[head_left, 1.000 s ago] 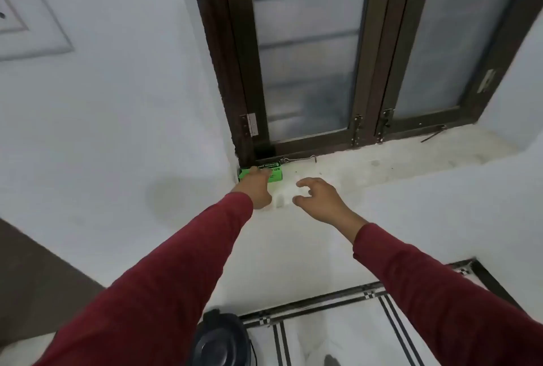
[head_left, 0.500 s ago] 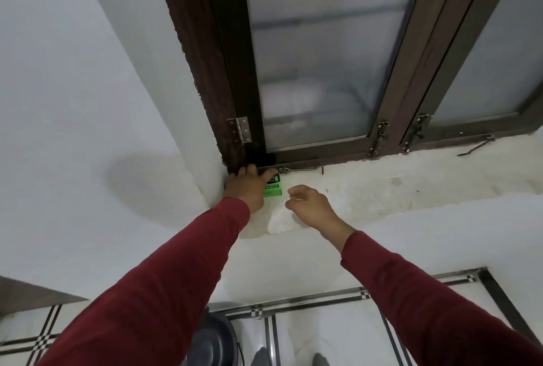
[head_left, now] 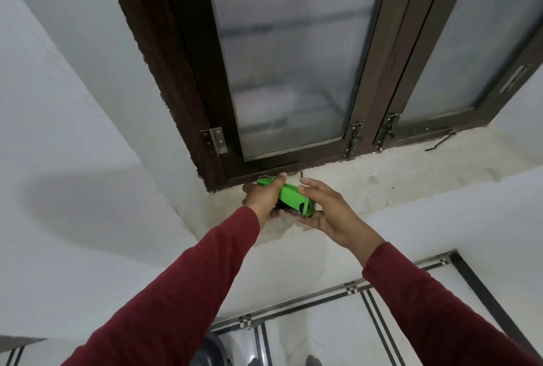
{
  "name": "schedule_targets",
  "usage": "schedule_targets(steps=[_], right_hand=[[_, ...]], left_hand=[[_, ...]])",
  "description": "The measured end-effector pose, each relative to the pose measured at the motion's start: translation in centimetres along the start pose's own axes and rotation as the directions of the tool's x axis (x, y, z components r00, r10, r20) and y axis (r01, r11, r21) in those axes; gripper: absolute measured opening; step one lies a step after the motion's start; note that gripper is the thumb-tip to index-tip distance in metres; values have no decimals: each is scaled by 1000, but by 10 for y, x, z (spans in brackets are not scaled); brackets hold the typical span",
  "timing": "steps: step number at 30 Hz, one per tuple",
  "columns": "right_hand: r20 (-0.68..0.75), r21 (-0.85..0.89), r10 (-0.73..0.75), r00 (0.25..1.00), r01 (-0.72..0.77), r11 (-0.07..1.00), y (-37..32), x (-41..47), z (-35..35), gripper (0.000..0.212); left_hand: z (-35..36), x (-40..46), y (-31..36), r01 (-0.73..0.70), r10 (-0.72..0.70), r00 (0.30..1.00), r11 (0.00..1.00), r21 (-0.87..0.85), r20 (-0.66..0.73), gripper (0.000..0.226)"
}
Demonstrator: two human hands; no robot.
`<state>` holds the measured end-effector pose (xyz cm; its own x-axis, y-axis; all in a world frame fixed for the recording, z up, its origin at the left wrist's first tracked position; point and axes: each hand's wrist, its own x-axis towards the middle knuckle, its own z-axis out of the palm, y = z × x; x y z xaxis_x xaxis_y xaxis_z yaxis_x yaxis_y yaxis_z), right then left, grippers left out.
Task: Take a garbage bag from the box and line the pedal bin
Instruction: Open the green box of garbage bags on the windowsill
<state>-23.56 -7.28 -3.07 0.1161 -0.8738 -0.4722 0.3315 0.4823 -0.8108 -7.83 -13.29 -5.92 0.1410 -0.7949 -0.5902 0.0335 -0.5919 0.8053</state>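
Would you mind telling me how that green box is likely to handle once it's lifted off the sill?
The green box looks like thin card, so probably light and easily crushed by a hard grip. The left hand wraps it alone, which suggests little weight. Its flat sides should not roll, and the end by the right hand seems to have a flap that may spring open.

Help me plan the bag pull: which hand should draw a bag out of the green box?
Probably the right hand: it sits at the green box end whose flap looks open, while the left hand grips the box's body.
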Motion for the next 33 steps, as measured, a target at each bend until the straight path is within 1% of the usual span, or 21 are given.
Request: schedule_targets(steps=[3,4,5,6,7,8,9,11,13,14,17,19,20,21,22,24,25,26,28,31,33], right_hand=[[46,96,14,999,-18,995,-6,-8,-11,36],[58,124,23,998,-30,992,-8,-10,-13,35],[64,156,31,997,-41,987,-11,-13,-16,34],[69,198,35,997,-48,979,-14,-15,-19,35],[73,249,34,997,-51,967,-17,-17,-22,37],[76,301,15,997,-37,953,-24,-23,-33,39],[94,339,8,996,-40,940,-28,-24,-37,40],[145,361,21,989,-72,930,-37,-25,-44,42],[193,334,49,980,-113,936,-43,-24,-43,48],[196,318,65,978,-127,939,-45,-22,-44,52],[135,219,97,986,-125,968,-49,-19,-48,61],[-5,-3,17,1000,-17,1000,-46,-17,-50,49],[-88,-165,-90,992,75,983,-42,-15,-51,40],[-155,-332,-239,959,177,926,-38,-13,-52,35],[-191,-477,-408,893,279,833,-33,-11,-51,35],[-147,-650,-666,731,437,622,-27,-7,-52,41],[-91,-686,-730,677,489,539,-25,-7,-51,44],[-43,-704,-755,654,516,487,-24,-6,-51,46],[-6,-730,-762,647,518,446,-25,-4,-50,47],[-67,-704,-748,660,500,504,-26,-6,-48,23],[-101,-677,-728,679,489,550,-25,-9,-48,8]], left_hand=[[8,-8,9,-22,27,999,995,96,-44,84],[11,-12,13,-70,87,994,974,216,-71,85],[13,-17,16,-149,188,980,915,376,-71,85],[12,-27,20,-258,327,944,818,515,-46,82],[10,-38,25,-390,474,880,693,606,25,78],[14,-54,32,-544,595,786,538,644,168,72],[9,-64,39,-666,633,695,388,637,341,68],[3,-75,51,-775,524,587,141,616,618,70],[-2,-75,59,-761,427,573,-38,647,700,75],[-3,-72,61,-746,432,575,-72,662,695,74],[-4,-66,64,-732,468,598,-12,681,651,71],[-4,-63,64,-725,483,606,7,689,632,70],[-4,-63,65,-727,497,606,28,686,621,69],[-4,-63,65,-731,509,609,62,680,609,68],[-3,-63,66,-737,519,608,86,671,601,67],[-2,-64,69,-740,523,610,105,665,596,67],[-2,-64,69,-737,519,616,114,667,593,67],[-2,-65,70,-733,514,624,125,669,588,68],[-1,-64,70,-733,513,634,157,662,579,67],[0,-63,69,-720,515,657,212,661,550,65],[1,-61,68,-702,512,688,288,652,515,66]])
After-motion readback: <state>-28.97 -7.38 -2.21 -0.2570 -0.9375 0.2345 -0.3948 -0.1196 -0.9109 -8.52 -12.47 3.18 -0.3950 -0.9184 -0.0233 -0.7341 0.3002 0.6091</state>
